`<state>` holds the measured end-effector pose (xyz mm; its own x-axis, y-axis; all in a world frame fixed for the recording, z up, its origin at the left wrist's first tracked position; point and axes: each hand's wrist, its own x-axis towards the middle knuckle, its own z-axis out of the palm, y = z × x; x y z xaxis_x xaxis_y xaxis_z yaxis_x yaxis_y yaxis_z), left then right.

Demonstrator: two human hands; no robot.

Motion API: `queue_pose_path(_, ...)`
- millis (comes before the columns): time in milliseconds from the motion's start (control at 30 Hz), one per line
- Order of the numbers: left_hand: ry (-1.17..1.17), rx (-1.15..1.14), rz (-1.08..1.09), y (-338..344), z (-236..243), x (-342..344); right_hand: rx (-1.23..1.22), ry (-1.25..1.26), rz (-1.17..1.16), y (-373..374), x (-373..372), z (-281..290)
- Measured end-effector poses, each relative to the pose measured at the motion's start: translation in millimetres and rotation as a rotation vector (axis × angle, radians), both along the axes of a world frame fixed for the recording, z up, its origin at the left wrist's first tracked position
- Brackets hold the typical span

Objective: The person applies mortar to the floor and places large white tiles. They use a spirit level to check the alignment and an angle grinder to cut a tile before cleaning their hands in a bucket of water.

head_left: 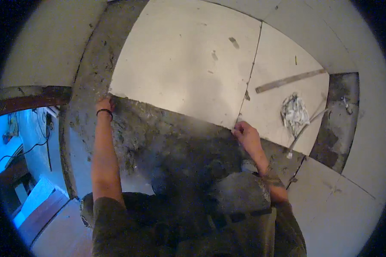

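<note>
A large cream floor tile (176, 60) lies in front of me, with a few smudges on its face. At its near left corner is my left hand (105, 104), with curled fingers close to the tile's edge; what they hold, if anything, is hidden. My right hand (247, 135) is pinched at the near right corner, where the joint with the neighbouring tile (283, 60) ends. Anything between those fingertips is too small to name. Rough grey mortar (158, 128) runs along the tile's near edge, between my arms.
On the right-hand tile lie a flat wooden strip (287, 81), a crumpled pale plastic bag (294, 112) and a thin long-handled tool (304, 128). Beyond them is a dark bare patch (336, 120). At the left, a doorway edge (34, 100) borders a blue-lit area with a cable (25, 150).
</note>
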<state>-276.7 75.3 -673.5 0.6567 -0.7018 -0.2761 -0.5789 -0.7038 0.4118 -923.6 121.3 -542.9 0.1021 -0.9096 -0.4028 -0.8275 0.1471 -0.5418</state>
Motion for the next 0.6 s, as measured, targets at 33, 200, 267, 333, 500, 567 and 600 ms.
queue_pose_path(33, 0.203, -0.163, 0.140, -3.0, 2.0, -15.7, -0.030, -0.009, -0.035, 6.5, -10.0, -7.3)
queue_pose_path(200, 0.704, -0.208, 0.362, -19.8, 43.6, -97.8, 0.173, -0.309, -0.326, 23.8, -46.7, -29.4)
queue_pose_path(267, 0.743, -0.269, 0.368, -8.4, 60.7, -58.7, 0.355, -0.677, -0.671, 25.6, -15.6, -22.3)
queue_pose_path(333, 0.816, -0.326, 0.368, -0.5, 64.6, -42.3, 0.325, -0.685, -0.708, 30.6, -4.0, -27.7)
queue_pose_path(500, 0.896, -0.261, 0.442, -5.7, 70.2, -102.2, 0.160, -0.678, -0.826, 41.4, -13.3, -49.8)
queue_pose_path(567, 0.920, -0.289, 0.426, 8.0, 75.0, -63.5, 0.258, -0.774, -0.865, 40.8, 3.2, -44.3)
queue_pose_path(600, 0.993, -0.274, 0.403, 8.4, 74.0, -56.1, 0.239, -0.792, -0.851, 40.0, 3.6, -45.7)
